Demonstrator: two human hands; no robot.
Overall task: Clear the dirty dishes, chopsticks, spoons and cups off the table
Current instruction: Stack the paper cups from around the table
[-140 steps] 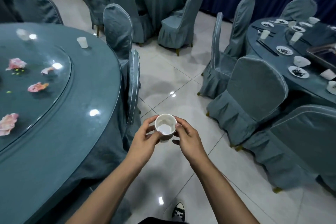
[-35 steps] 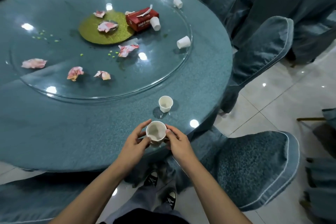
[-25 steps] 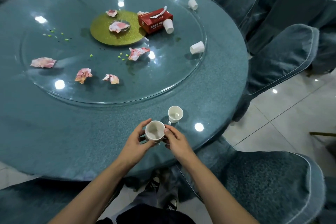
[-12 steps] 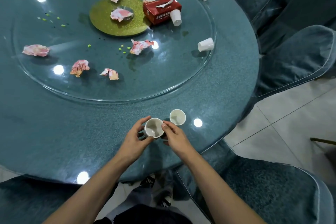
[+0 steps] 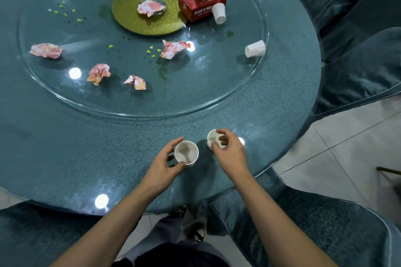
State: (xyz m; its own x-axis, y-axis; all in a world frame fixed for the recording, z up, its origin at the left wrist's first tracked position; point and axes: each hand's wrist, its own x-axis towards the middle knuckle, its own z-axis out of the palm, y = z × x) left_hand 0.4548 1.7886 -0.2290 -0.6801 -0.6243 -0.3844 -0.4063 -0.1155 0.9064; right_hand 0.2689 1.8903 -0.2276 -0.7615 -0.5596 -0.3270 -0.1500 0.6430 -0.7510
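So, head view: the left hand [image 5: 161, 167] gripped a white cup [image 5: 186, 153] between thumb and fingers, over the near edge of the table [image 5: 86, 147]. Just to its right, the right hand [image 5: 230, 152] curled its fingers round a second cup [image 5: 213, 137] on the table. Well beyond both hands, a tipped cup [image 5: 255, 49] lay on the glass turntable [image 5: 195, 97], with crumpled napkins [image 5: 98, 73] off to the left.
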